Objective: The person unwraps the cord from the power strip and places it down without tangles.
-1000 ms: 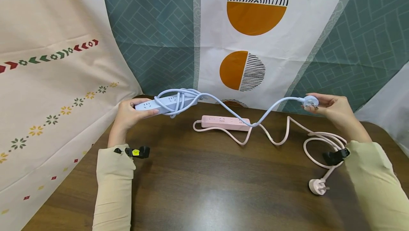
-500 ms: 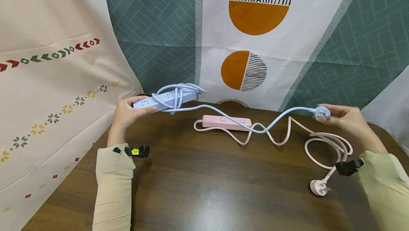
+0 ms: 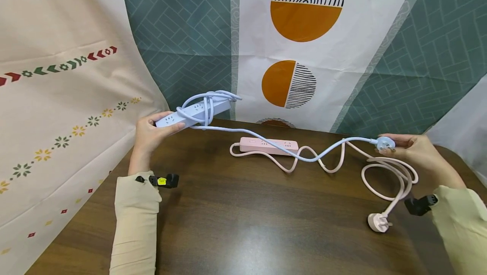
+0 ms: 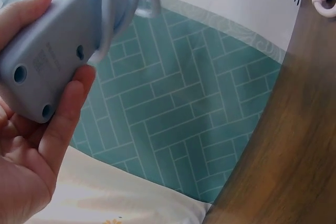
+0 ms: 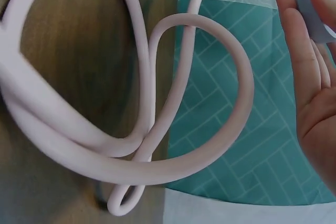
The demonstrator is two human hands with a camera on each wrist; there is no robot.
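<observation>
My left hand [image 3: 150,133] grips the near end of a light blue power strip [image 3: 179,118], held up above the table at the left and tilted. Loops of its blue cord [image 3: 207,112] are wound about the strip's far half. In the left wrist view, the strip's underside [image 4: 50,51] with its round holes faces the camera. From the strip the cord sags rightward to a round blue plug [image 3: 386,143], which my right hand [image 3: 422,152] pinches between thumb and fingers. The right wrist view shows the plug [image 5: 312,17] at its top right edge.
A pink power strip [image 3: 266,145] lies at the back of the brown table [image 3: 266,207]. Its pink cord [image 3: 336,169] zigzags to a coil on the right, ending in a pink plug [image 3: 378,222]. Patterned cloths [image 3: 182,55] hang behind and at the left.
My right hand has moved right and down with the blue plug, and the cord has been drawn straighter. The blue strip has risen slightly and shifted left in my left hand.
</observation>
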